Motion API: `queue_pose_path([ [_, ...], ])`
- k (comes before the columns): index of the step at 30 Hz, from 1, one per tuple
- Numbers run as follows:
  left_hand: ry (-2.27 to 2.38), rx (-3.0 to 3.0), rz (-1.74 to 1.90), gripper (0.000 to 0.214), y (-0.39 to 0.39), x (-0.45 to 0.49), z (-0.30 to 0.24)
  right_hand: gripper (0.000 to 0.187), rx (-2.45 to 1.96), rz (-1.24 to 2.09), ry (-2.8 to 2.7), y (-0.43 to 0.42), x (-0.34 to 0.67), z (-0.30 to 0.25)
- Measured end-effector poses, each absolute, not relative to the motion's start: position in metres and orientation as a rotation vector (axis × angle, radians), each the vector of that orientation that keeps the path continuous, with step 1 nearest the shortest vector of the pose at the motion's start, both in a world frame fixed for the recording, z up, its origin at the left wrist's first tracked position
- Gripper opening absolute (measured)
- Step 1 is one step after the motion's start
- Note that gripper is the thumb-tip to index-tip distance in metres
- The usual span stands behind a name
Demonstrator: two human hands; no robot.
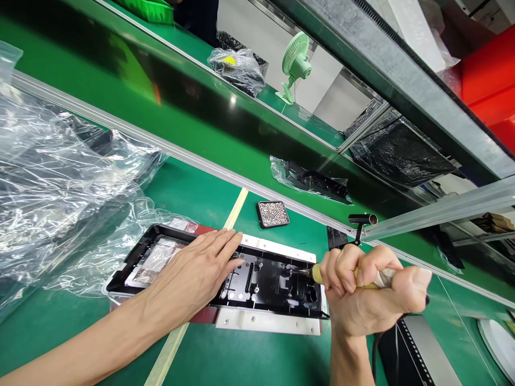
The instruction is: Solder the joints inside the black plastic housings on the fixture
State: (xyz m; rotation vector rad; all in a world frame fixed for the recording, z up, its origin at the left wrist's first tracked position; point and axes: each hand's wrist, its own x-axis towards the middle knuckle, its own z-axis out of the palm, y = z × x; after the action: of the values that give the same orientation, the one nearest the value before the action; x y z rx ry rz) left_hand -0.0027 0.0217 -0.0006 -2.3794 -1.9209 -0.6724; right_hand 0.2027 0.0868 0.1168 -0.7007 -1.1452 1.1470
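A long black plastic housing (271, 276) lies in a fixture with white side blocks (267, 321). My left hand (205, 262) rests flat across the middle of the housing, fingers stretched out and holding nothing. In my right hand (368, 287), a soldering iron (316, 273) with a yellow handle is gripped in a closed fist. Its metal tip points left, down at the right part of the housing; I cannot tell whether it touches. Behind the housing sits a small black tray (261, 217) filled with tiny metal pieces.
Clear plastic bags (76, 187) cover the left side. A black tube holder (362, 219) stands behind my right hand. On the green conveyor lies a bagged black part (317, 182). A metal-topped box (428, 348) is at lower right; a green fan (295, 64) stands beyond.
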Motion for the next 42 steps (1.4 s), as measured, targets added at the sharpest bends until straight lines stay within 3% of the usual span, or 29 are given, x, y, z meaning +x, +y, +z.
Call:
queue_pose_path([
  [42,-1.925,-2.394,-0.703,0.053,0.0217,-0.0030,-0.0003,0.054,-0.771,1.106,-1.122,0.0863,0.2008,0.1168],
])
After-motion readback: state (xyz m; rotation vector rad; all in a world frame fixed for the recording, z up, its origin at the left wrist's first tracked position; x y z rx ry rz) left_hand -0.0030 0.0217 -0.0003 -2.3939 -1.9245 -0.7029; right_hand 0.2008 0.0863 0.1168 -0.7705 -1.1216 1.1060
